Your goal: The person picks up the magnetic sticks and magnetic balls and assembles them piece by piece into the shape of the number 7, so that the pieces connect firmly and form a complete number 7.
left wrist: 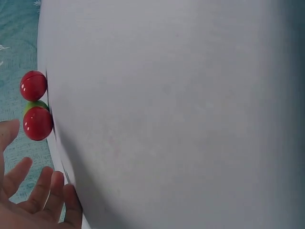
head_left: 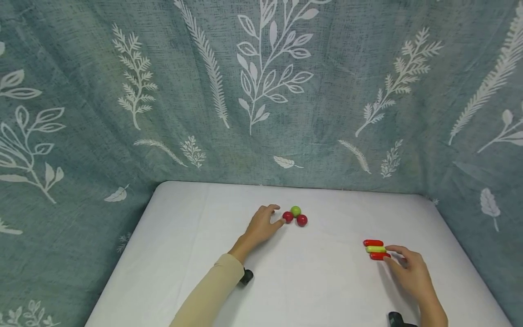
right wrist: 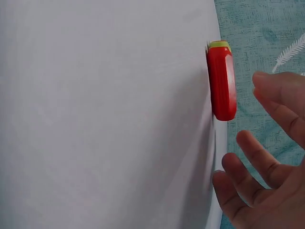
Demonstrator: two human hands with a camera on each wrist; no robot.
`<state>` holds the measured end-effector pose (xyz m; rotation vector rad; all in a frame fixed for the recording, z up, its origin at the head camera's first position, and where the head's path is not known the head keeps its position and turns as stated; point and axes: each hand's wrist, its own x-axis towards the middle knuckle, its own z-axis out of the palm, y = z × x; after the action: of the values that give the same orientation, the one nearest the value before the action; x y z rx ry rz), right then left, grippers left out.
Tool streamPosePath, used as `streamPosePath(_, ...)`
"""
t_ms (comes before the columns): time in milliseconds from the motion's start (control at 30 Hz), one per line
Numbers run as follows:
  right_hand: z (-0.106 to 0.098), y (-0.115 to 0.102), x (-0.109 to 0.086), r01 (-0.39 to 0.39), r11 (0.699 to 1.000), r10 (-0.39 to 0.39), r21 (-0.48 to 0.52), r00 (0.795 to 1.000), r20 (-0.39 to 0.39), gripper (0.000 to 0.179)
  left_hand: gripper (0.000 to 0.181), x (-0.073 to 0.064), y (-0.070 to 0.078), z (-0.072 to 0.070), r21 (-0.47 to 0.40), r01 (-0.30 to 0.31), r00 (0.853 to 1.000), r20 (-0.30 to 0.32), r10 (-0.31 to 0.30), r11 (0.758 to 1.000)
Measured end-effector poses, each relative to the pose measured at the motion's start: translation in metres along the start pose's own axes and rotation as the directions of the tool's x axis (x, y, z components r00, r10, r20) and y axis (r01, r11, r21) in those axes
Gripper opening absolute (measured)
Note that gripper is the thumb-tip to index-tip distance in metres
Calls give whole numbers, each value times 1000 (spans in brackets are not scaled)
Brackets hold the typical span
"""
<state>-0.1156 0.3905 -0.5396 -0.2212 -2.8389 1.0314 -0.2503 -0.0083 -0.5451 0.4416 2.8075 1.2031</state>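
Two glossy red balls (head_left: 302,220) and a green ball (head_left: 296,210) sit in a tight cluster toward the back of the white table. My left hand (head_left: 261,225) is just left of them, thumb and fingers parted, thumb tip right at the nearer red ball (left wrist: 38,123). To the right, two short red rods (head_left: 373,243) lie side by side with a yellow-green rod (head_left: 376,249) between them. My right hand (head_left: 411,274) reaches to their right ends, fingers loosely spread on either side. In the right wrist view a gap shows between the fingers and the red rod (right wrist: 222,86).
White cloth covers the table (head_left: 318,281). Behind it and at both sides hangs a blue-green curtain (head_left: 318,150) with white leaf prints. Dark wrist camera parts (head_left: 247,277) show under the left sleeve (head_left: 216,286) and beside the right wrist.
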Motion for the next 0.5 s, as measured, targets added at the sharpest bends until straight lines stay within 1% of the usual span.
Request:
streamPosePath(100,3,4,2,4,1000,-4,-6,1000,20,31,50,3,1,5,25,7,1000,7,-8,1000)
streamPosePath(167,4,5,3,-13,1000,14,-13,999,35,32,51,5,3,8,39,14,1000,15,-15,999)
streamPosePath(300,6,6,4,-41,998,43,-39,997,57,34,53,7,4,13,110,26,999,18,-28,994)
streamPosePath(433,9,6,4,-61,995,64,-85,997,41,36,54,8,5,16,181,41,998,33,-48,983)
streamPosePath(500,11,6,5,-72,993,75,-96,997,27,38,53,8,6,16,201,46,998,34,-54,979)
